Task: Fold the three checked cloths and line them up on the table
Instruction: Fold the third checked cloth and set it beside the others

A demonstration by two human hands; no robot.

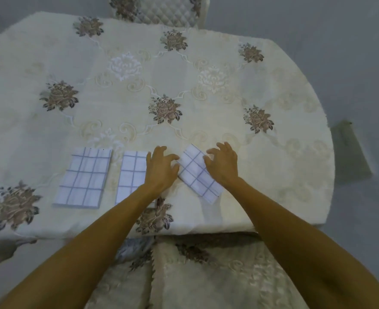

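Two folded cloths, the left cloth [83,178] and the middle cloth [131,176], lie straight near the table's [273,175] near edge. The third cloth [198,172] lies folded but crooked on the right. The left hand [161,170] and right hand [223,162] hover with fingers spread, apparently gripping nothing, probably to turn it into line.

I count three folded checked cloths on the worktop [206,63]: the far-left cloth [83,178], well left of my fingers; the middle cloth [131,175], partly under my left hand [160,169]; and the skewed cloth [197,175], between both sets of fingers. Two hands in view, left and right hand [223,163]. One chair [159,12] beyond the worktop.
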